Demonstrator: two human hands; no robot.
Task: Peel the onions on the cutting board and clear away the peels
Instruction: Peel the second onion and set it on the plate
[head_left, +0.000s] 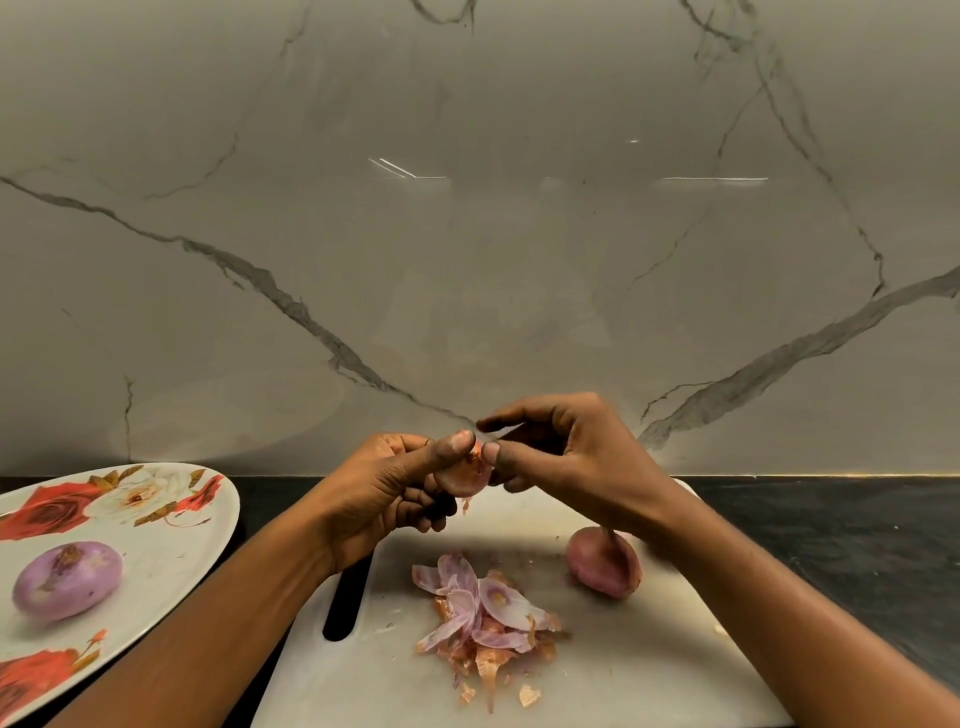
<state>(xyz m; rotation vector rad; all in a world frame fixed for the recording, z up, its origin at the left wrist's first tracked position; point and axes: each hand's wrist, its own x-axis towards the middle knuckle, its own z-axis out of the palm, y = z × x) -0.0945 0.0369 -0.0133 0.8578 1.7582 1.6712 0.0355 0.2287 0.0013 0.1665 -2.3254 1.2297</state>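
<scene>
My left hand (387, 491) grips a small reddish onion (464, 476) above the white cutting board (649, 670). My right hand (558, 449) pinches the skin at the onion's top between thumb and forefinger. A second, unpeeled red onion (602, 566) lies on the board under my right wrist. A heap of purple and brown peels (491, 621) sits in the board's middle. A peeled purple onion (67, 579) rests on the flowered plate (171, 545) at the left.
The board's black handle slot (347, 603) is beside my left forearm. Dark countertop (831, 545) stretches to the right of the board. A marble wall (467, 234) rises right behind the counter.
</scene>
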